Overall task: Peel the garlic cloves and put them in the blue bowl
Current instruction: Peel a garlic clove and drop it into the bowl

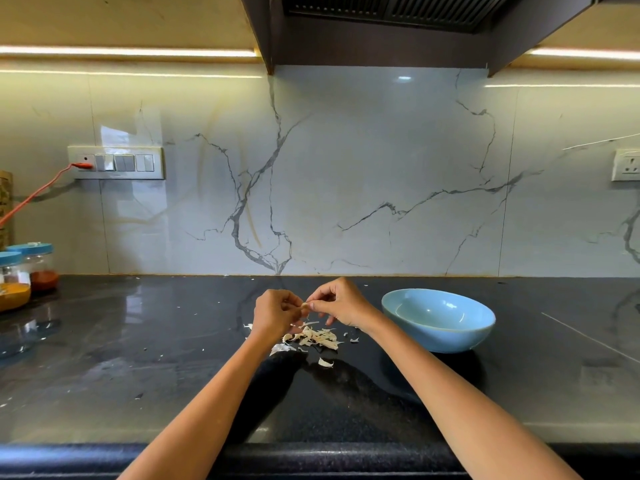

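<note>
Garlic clove point(305, 305) pinched between left hand point(275, 315) and right hand point(341, 304), fingers of both curled on it, raised above the black desk point(138, 341). Heap of papery garlic skins point(315, 337) directly beneath the hands. Blue bowl point(438, 319) just right of right hand, apart from it.

Glossy black stone countertop point(173, 341); at one o'clock, smooth glazed blue ceramic bowl point(438, 332); papery, pale dry garlic skins point(317, 337); polished white veined marble backsplash point(346, 168).
</note>
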